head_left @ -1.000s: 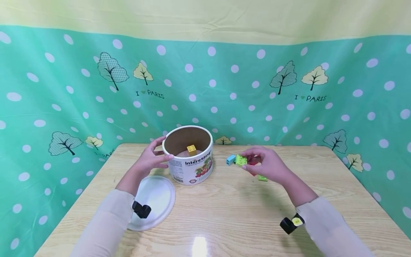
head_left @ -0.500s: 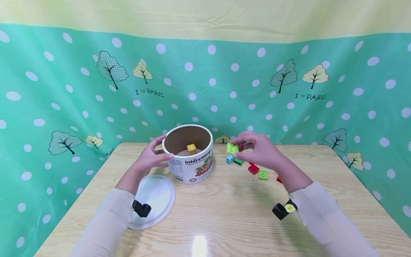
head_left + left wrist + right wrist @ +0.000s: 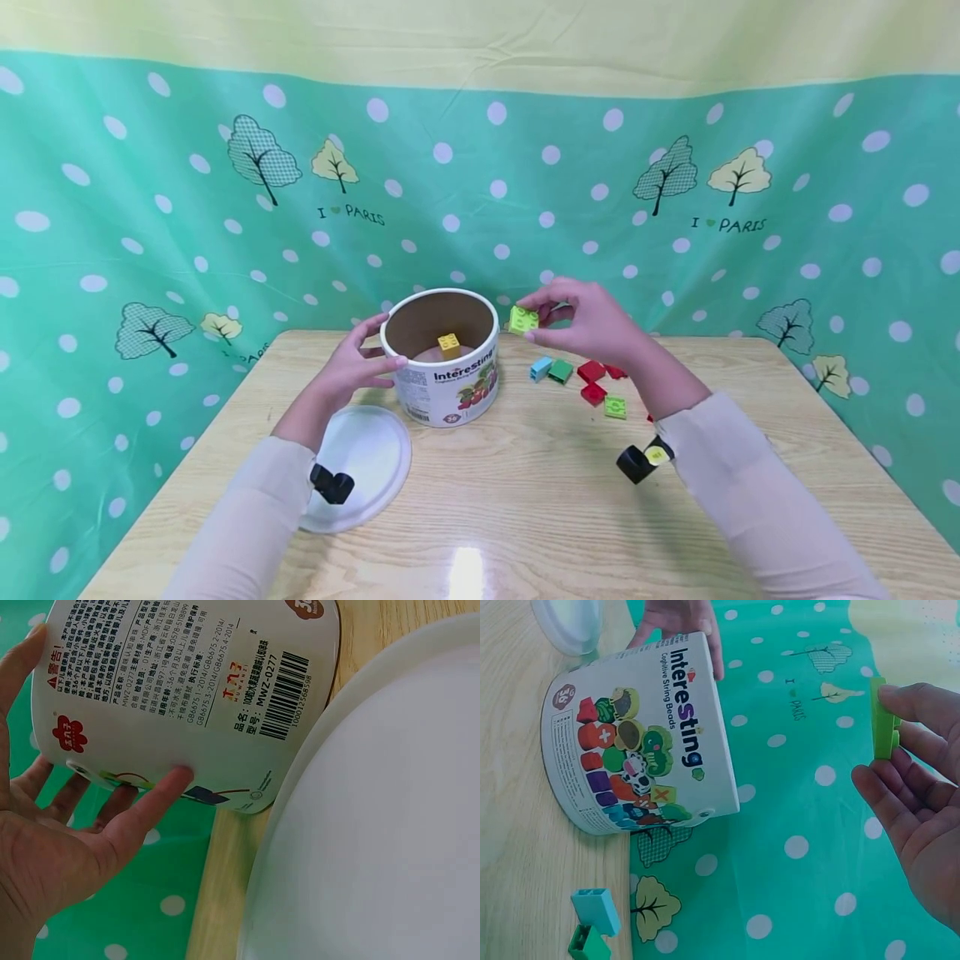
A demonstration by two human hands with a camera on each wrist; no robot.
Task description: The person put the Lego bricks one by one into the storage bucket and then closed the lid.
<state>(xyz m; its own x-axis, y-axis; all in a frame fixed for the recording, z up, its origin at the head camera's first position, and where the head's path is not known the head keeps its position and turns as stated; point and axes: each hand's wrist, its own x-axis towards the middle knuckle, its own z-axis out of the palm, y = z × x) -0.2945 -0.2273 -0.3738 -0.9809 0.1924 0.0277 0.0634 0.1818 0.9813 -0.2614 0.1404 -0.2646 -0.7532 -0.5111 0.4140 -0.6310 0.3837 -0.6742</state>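
My right hand [image 3: 588, 325] pinches a lime green toy building brick [image 3: 522, 321] between thumb and fingers, raised above the table just right of the bucket. In the right wrist view the brick [image 3: 881, 727] is seen edge-on, studs toward the palm. A round white bucket [image 3: 420, 396], printed "Interesting", stands uncovered with a yellow brick [image 3: 448, 345] inside. Against its left side rests my left hand [image 3: 351, 367], fingers spread and fairly straight. The left wrist view shows those fingertips touching the labelled wall of the bucket [image 3: 150, 735].
Right of the bucket lie a light blue brick [image 3: 540, 368], a dark green brick [image 3: 559, 371], several red bricks [image 3: 591, 372] and another lime brick [image 3: 615, 407]. A white round lid [image 3: 375, 458] lies flat in front of the bucket. A dotted curtain [image 3: 495, 192] hangs behind the table.
My right hand has lifted the lime brick up and left from the loose bricks toward the bucket, uncovering the red and green ones. My left hand stays at the bucket.
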